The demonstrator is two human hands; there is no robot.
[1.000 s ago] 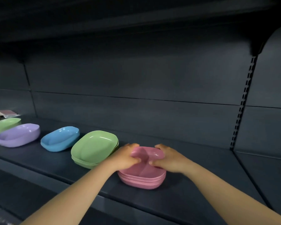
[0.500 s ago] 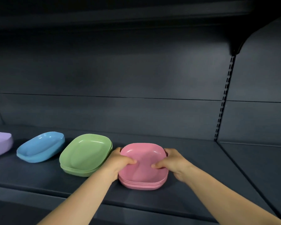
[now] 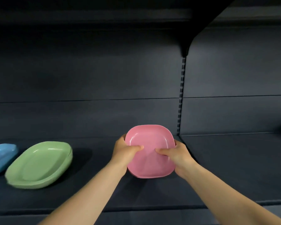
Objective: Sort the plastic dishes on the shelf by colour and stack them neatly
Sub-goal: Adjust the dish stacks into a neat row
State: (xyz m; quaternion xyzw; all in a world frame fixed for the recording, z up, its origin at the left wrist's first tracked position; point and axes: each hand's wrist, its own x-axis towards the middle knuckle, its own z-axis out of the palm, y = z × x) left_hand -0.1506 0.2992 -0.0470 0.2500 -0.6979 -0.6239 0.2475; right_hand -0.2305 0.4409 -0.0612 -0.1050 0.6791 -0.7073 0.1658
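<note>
Both bare forearms reach forward and converge from the lower corners, the left hand [image 3: 123,151] and the right hand [image 3: 179,155] facing each other, thumbs laid inward on top and fingers curled out of sight underneath, gripping opposite sides of the rounded-square pink plastic dish [image 3: 150,158].

Open shelf [image 3: 233,168] rightward; green dishes [image 3: 39,164] crowd the left

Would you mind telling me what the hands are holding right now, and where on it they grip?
Both the left hand and right hand hold the pink dishes by opposite side rims, thumbs inside.
</note>
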